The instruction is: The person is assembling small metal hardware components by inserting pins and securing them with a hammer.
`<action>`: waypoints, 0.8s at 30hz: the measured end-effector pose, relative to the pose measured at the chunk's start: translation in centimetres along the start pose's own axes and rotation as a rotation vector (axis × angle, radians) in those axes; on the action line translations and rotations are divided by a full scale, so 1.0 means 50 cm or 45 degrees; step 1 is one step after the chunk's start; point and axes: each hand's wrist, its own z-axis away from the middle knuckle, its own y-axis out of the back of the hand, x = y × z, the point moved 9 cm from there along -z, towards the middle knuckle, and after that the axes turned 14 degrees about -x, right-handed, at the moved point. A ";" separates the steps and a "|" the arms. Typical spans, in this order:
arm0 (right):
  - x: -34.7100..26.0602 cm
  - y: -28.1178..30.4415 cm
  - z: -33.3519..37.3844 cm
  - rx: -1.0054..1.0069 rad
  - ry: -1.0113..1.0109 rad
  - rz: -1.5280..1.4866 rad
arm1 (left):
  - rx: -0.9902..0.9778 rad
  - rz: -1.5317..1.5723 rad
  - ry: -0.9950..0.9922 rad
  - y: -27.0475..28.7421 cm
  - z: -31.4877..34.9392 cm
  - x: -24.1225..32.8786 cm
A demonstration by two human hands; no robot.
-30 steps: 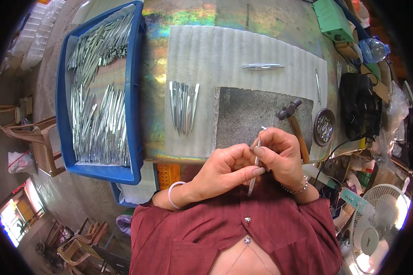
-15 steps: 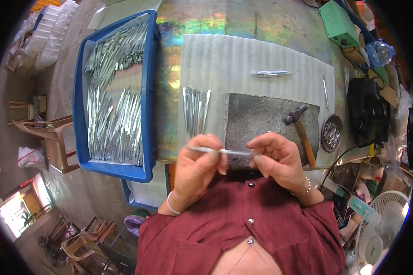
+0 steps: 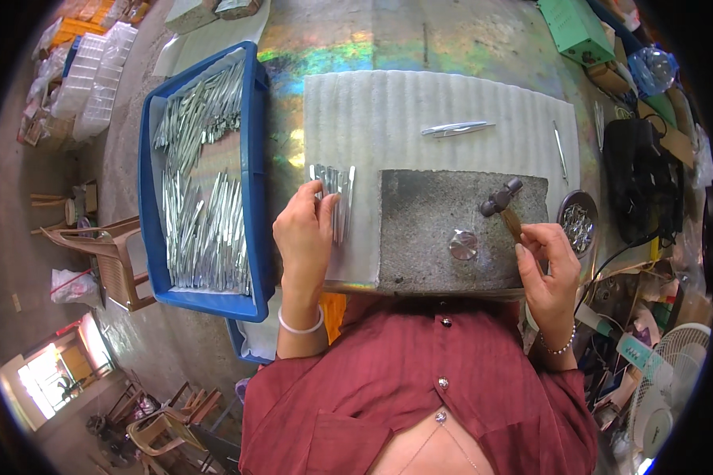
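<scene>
A short row of slim silver metal pieces (image 3: 341, 206) lies on the white foam sheet (image 3: 436, 95). At its left side is my left hand (image 3: 301, 229), thumb and forefinger closed on one of the pieces, whose lower part the hand hides. My right hand (image 3: 550, 265) has its fingers closed round the wooden handle of a hammer (image 3: 511, 224). The hammer's dark head rests on a grey stone-like slab (image 3: 420, 214). A shiny round metal disc (image 3: 463, 245) sits on that slab. Further back on the foam lies a tweezer-like silver piece (image 3: 457, 128).
A blue tray (image 3: 257, 158) full of similar silver pieces stands at left. Right of the slab is a dark bowl (image 3: 578, 222) of small metal bits, with a thin metal rod (image 3: 561, 154) behind it. A green box (image 3: 576, 32), black bag (image 3: 634, 174) and fan (image 3: 669, 388) line the right side.
Both hands held one slim metal piece together in front of me. They have parted: the left has moved to the row of pieces, the right to the hammer handle. The disc now shows.
</scene>
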 end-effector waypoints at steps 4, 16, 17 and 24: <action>0.000 -0.005 0.001 -0.046 0.044 0.278 | 0.000 -0.030 -0.008 -0.018 -0.012 -0.010; 0.029 -0.027 0.001 -0.139 -0.098 0.644 | 0.145 0.039 -0.066 0.029 -0.027 0.059; 0.037 -0.028 0.005 -0.170 -0.138 0.623 | 0.082 0.148 -0.130 0.024 -0.038 0.088; 0.066 0.002 0.032 -0.080 0.035 0.172 | -0.380 0.109 -0.492 -0.115 -0.185 0.274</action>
